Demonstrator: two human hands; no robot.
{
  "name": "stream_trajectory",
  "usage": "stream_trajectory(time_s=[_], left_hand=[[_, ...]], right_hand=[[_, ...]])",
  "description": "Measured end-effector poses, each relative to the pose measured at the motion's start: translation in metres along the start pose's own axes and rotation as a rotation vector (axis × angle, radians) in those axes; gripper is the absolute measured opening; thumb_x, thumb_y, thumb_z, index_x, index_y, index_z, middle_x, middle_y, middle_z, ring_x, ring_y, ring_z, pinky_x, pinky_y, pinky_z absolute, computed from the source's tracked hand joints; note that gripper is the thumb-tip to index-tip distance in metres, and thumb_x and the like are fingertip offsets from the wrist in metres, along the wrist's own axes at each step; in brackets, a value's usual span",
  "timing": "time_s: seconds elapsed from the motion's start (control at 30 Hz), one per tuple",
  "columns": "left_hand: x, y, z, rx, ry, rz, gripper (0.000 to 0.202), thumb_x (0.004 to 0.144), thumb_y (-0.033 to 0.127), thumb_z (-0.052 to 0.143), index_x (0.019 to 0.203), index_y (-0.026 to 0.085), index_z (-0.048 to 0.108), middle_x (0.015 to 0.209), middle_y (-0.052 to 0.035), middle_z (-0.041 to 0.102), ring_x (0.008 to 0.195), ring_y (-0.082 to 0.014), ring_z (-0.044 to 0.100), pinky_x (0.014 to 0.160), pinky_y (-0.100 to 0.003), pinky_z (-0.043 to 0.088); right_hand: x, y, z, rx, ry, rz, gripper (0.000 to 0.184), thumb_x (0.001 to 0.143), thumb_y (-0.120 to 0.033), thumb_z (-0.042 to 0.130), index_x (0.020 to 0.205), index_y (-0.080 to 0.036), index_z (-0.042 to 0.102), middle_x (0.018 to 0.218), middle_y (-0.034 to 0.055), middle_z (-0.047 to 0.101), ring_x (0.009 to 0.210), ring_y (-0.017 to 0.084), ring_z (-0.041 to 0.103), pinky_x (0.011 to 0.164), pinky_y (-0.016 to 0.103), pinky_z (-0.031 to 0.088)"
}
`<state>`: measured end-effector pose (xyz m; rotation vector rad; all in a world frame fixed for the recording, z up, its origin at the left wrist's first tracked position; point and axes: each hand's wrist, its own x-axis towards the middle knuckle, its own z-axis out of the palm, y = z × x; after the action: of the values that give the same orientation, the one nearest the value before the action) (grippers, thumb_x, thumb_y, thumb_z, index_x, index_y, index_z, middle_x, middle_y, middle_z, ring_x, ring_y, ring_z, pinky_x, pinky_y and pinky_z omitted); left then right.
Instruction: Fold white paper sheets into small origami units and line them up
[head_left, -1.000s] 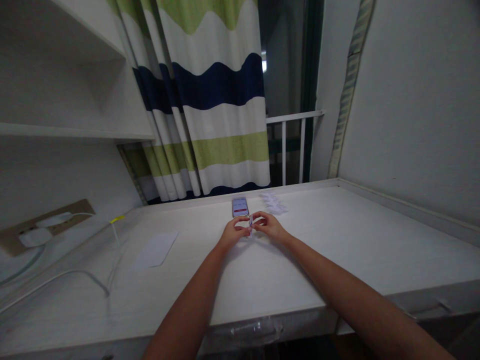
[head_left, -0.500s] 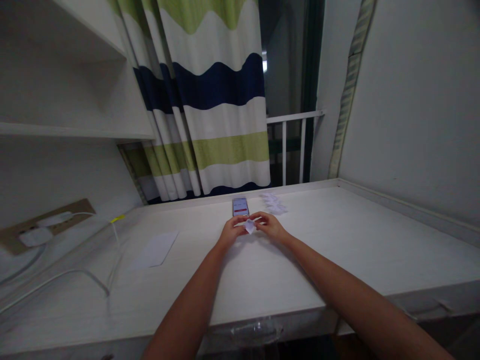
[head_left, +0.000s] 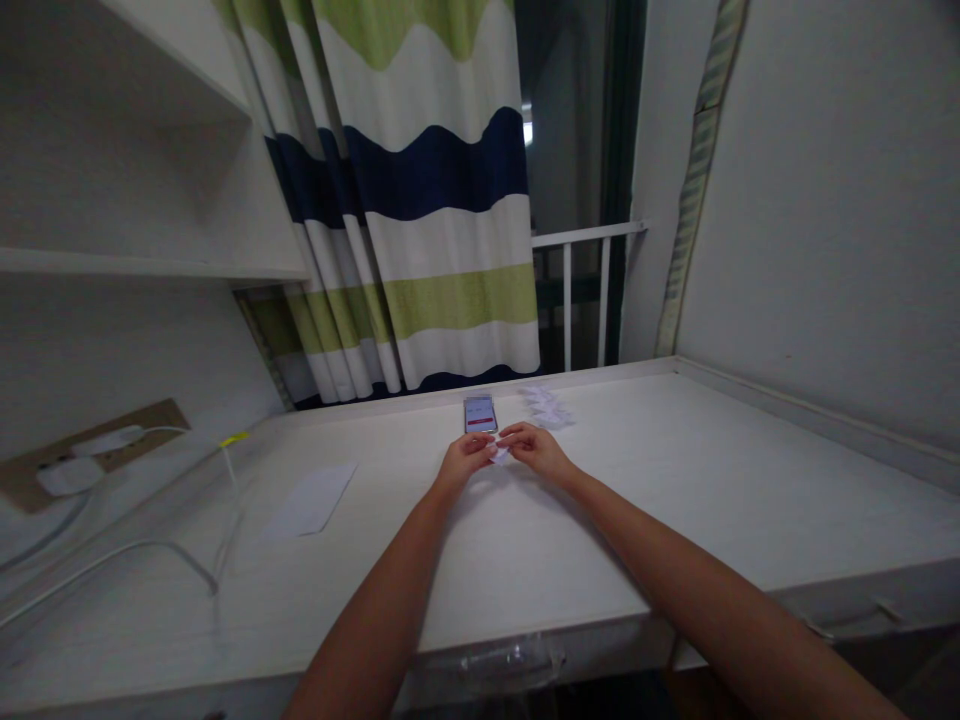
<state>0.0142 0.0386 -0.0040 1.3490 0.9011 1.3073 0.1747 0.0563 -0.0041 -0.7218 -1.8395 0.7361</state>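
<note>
A small piece of folded white paper [head_left: 500, 457] is pinched between my two hands above the middle of the desk. My left hand [head_left: 463, 460] grips its left side, thumb and fingers closed together. On the other side, my right hand [head_left: 537, 449] has its fingertips closed on the same paper. Fingers cover part of the folds, so its exact shape is hard to make out. Just beyond my left hand lies a phone [head_left: 480, 413] with a lit screen. Several folded white paper pieces [head_left: 546, 408] are gathered to the right of the phone.
White sheets of paper [head_left: 315, 498] lie on the left of the white desk [head_left: 720, 480]. A white cable [head_left: 161, 543] runs along the desk's left side, near a power strip [head_left: 71, 474]. A striped curtain [head_left: 457, 240] hangs behind the desk's back edge.
The paper between my fingers has been turned or pressed, and less of it shows now. My fingertips have come closer together over it. Everything else stays in place.
</note>
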Motion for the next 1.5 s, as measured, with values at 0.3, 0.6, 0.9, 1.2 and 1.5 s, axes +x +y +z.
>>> stream_trajectory(time_s=[0.3, 0.6, 0.9, 1.2, 1.5], left_hand=[[0.0, -0.001, 0.001, 0.132, -0.046, 0.087, 0.049, 0.048, 0.016, 0.071, 0.091, 0.016, 0.048, 0.09, -0.0051, 0.058, 0.075, -0.0139, 0.057, 0.07, -0.029, 0.044], [0.0, -0.008, 0.004, 0.253, -0.091, 0.072, 0.035, 0.052, 0.021, 0.068, 0.083, 0.013, 0.054, 0.086, -0.0068, 0.061, 0.072, -0.0137, 0.057, 0.066, -0.026, 0.043], [-0.003, -0.007, 0.003, 0.313, -0.16, -0.062, 0.026, 0.055, 0.031, 0.066, 0.069, 0.009, 0.061, 0.063, -0.0061, 0.064, 0.059, -0.0146, 0.057, 0.06, -0.027, 0.043], [-0.004, -0.004, 0.004, 0.31, -0.206, -0.054, 0.029, 0.054, 0.034, 0.068, 0.065, 0.009, 0.061, 0.058, -0.0055, 0.063, 0.054, -0.0139, 0.057, 0.056, -0.027, 0.043], [-0.006, -0.001, 0.006, 0.266, -0.232, -0.068, 0.035, 0.051, 0.04, 0.069, 0.065, 0.008, 0.061, 0.056, -0.0065, 0.063, 0.05, -0.0138, 0.056, 0.055, -0.027, 0.043]], right_hand=[[0.0, 0.005, 0.006, 0.088, 0.015, 0.068, 0.027, 0.065, -0.027, 0.058, 0.088, -0.015, 0.061, 0.073, 0.0029, 0.06, 0.065, 0.013, 0.053, 0.061, 0.026, 0.043], [0.0, 0.003, 0.004, 0.053, -0.033, 0.138, 0.026, 0.065, -0.036, 0.056, 0.071, -0.011, 0.061, 0.061, 0.0026, 0.058, 0.052, 0.009, 0.046, 0.051, 0.023, 0.037], [0.0, -0.003, 0.005, 0.123, -0.036, 0.141, 0.03, 0.064, -0.041, 0.057, 0.071, -0.012, 0.061, 0.062, 0.0024, 0.059, 0.053, 0.01, 0.049, 0.05, 0.022, 0.039], [0.0, -0.007, 0.002, 0.181, -0.074, 0.184, 0.03, 0.061, -0.041, 0.06, 0.063, -0.011, 0.062, 0.054, 0.0005, 0.057, 0.052, 0.011, 0.05, 0.051, 0.022, 0.038], [-0.001, -0.013, 0.001, 0.273, -0.094, 0.221, 0.03, 0.06, -0.041, 0.062, 0.061, -0.011, 0.061, 0.052, -0.0007, 0.056, 0.049, 0.009, 0.049, 0.05, 0.022, 0.038]])
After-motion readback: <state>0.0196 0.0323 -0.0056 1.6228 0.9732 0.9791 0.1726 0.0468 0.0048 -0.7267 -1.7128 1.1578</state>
